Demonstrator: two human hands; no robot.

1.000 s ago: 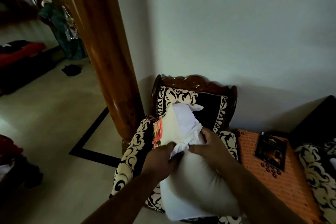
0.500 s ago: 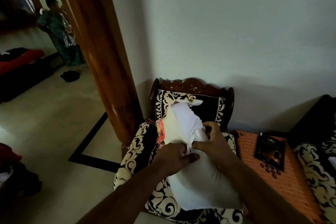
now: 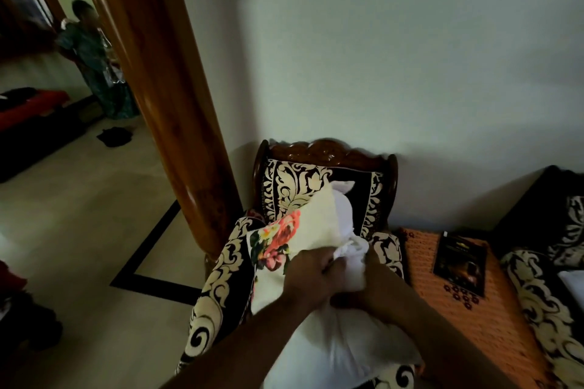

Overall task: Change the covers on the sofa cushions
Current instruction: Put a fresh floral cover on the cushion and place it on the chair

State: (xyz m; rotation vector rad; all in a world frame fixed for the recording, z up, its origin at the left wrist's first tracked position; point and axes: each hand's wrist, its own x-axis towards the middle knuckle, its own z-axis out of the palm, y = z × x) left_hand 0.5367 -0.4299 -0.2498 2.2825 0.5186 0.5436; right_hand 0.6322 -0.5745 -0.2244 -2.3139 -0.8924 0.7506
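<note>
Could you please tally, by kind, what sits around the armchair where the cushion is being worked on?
Cushions: 1
Floral covers: 1
Armchairs: 1
Orange side tables: 1
Dark booklets: 1
Wooden pillars: 1
Total: 6

Your hands bunch a cushion cover over the armchair

Your left hand and right hand grip gathered white cover on the cushion, floral cover alongside, above the patterned armchair beside an orange-clothed table.
</note>
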